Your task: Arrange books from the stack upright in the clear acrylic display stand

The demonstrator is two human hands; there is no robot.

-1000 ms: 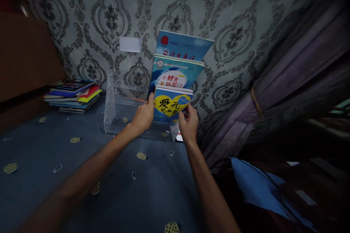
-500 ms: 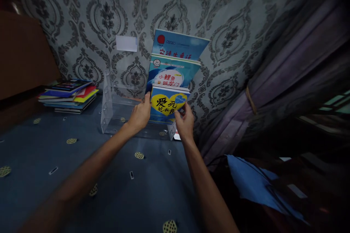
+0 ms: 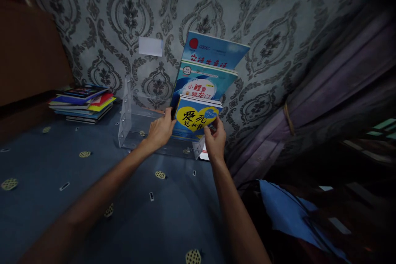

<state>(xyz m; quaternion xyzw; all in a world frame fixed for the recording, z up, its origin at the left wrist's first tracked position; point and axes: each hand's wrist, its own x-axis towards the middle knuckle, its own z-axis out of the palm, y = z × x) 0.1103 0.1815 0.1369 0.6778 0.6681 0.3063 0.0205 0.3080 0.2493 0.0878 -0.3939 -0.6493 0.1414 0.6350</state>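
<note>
A small blue book with a yellow heart on its cover (image 3: 196, 119) stands in the front tier of a clear acrylic rack (image 3: 126, 119). My left hand (image 3: 161, 130) pinches its left edge, thumb toward the cover. At the right edge, my right hand (image 3: 215, 137) grips the same book between thumb and fingers. Behind it, in higher tiers, lean a teal book with a white oval (image 3: 213, 76) and a taller blue book (image 3: 216, 49). The left part of the rack holds no books. The book's bottom edge is partly hidden by the rack's front.
A stack of books and booklets (image 3: 83, 103) lies to the left on the dark blue patterned cloth (image 3: 123, 214). Behind is a papered wall with a white card (image 3: 150, 46). A tied purple curtain (image 3: 272, 132) hangs on the right, above a blue cloth (image 3: 284, 210).
The view has shifted slightly, so the rack and books appear a little further right. Both hands keep hold of the small blue book, which stays in the front tier.
</note>
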